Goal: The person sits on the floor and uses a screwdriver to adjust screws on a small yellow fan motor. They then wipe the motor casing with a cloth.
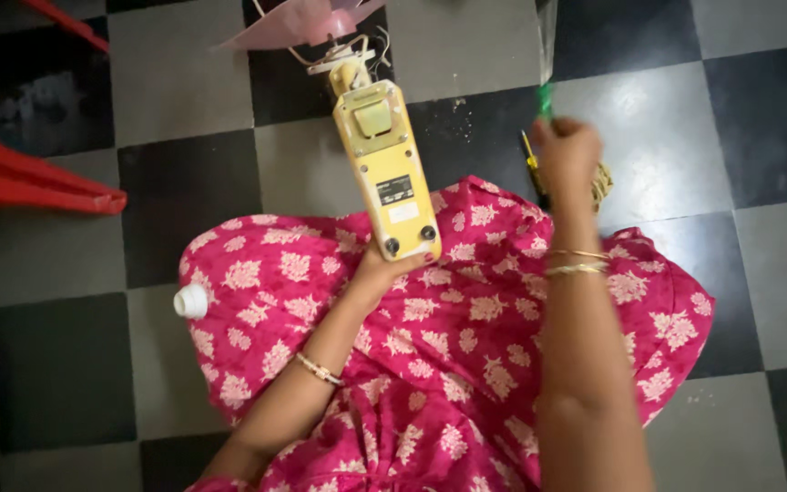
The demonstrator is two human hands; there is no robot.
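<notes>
Floor: black and grey checkered tiles (184, 82) are seen all around, partly covered by pink floral fabric (448, 346) in the lower middle of the frame.
Yellow device: a long yellow fan body (389, 164) is propped upright-ish in the upper centre, loose wires and a pink blade part (298, 23) at its top end.
Left hand: the left hand (380, 273) is wrapped around the bottom end of the yellow body, fingers clamped on it.
Right hand: the right hand (565, 155) is closed around a green-handled screwdriver (545, 98), upper right of centre, kinda blurred.
Extras: a small white cap (191, 301) is seen at the left, red plastic furniture (20, 173) at the far upper left.
</notes>
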